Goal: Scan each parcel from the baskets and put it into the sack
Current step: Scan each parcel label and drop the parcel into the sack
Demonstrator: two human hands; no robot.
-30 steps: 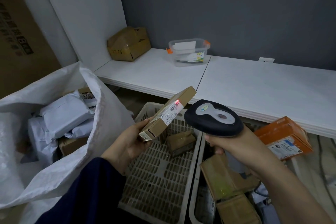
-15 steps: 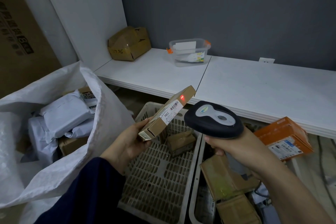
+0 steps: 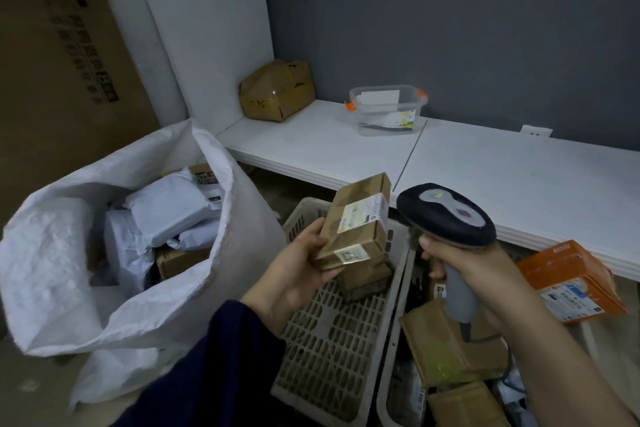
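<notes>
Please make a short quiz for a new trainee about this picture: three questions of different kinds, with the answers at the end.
1. True or false: the left hand holds a brown parcel.
2. What does the right hand grip?
A) a scanner
B) a marker
C) a roll of tape
3. Fill in the word: seen from the person, the white sack stands to the ___ of the basket.

Key: 1 true; 2 A; 3 left.
</notes>
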